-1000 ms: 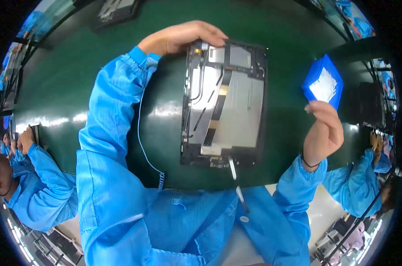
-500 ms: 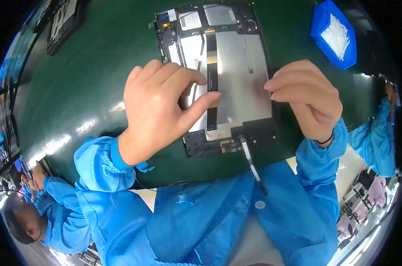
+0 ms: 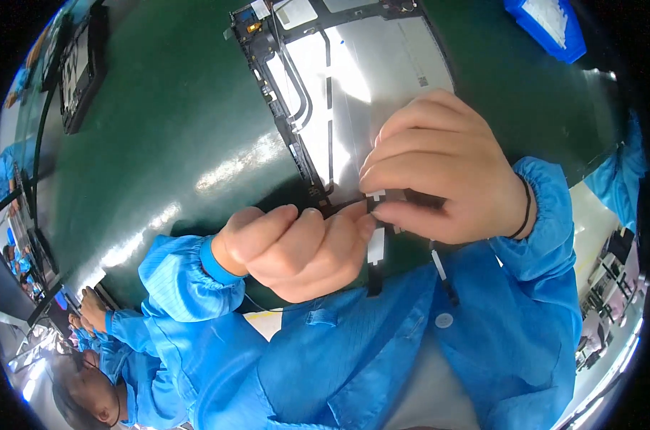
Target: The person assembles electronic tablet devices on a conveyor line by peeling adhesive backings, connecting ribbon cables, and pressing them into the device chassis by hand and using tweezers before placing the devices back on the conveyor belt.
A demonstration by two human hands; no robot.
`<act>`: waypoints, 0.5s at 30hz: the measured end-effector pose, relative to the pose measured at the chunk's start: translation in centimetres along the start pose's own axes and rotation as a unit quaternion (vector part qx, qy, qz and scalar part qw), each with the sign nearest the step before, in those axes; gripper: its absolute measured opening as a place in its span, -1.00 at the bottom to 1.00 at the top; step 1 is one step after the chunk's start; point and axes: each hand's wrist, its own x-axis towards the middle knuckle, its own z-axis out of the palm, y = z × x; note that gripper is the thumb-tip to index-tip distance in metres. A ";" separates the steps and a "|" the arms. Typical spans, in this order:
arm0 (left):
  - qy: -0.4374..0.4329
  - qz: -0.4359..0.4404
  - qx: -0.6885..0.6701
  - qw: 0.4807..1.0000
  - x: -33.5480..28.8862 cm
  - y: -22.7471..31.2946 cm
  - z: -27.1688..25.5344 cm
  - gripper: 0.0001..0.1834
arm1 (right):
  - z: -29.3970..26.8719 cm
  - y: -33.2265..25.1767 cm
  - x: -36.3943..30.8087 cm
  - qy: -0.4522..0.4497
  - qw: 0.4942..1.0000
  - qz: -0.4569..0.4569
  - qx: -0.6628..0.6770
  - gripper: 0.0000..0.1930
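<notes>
An opened tablet [image 3: 403,54], with a silver back panel and black frame, lies on the green bench in front of me. Over its near end, my two hands meet at a black-and-white flat ribbon cable [image 3: 376,246], which hangs down toward my jacket. My left hand [image 3: 300,247] is closed, thumb and forefinger pinching the strip from the left. From the right, my right hand [image 3: 439,168] pinches it just above, covering much of the tablet's near edge. A second black-and-white strip [image 3: 439,262] sticks out below the right hand. The cable's upper end is hidden by my fingers.
A blue bin [image 3: 570,44] of white pieces stands at the far right. At the far left lies another dark device [image 3: 78,68]. The green bench top [image 3: 167,122] reflects bright light. A co-worker [image 3: 99,387] in blue sits at the lower left.
Both hands have come together at the tablet's near end, the left moving down and the right moving left. The black ribbon cable no longer lies along the silver panel.
</notes>
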 end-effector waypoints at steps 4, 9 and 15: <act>0.013 0.032 0.013 0.999 -0.4 -0.3 -0.2 -0.81 | 0.3 -0.3 0.6 -0.012 0.999 -0.006 -0.038 -0.86; 0.047 0.023 -0.004 0.999 -1.0 -0.7 0.0 -0.90 | 0.3 -0.6 2.0 -0.003 0.993 0.010 -0.120 -0.87; 0.070 0.014 -0.095 0.993 -0.4 -1.2 0.0 -0.89 | -1.0 0.5 2.1 -0.013 0.994 0.082 -0.075 -0.89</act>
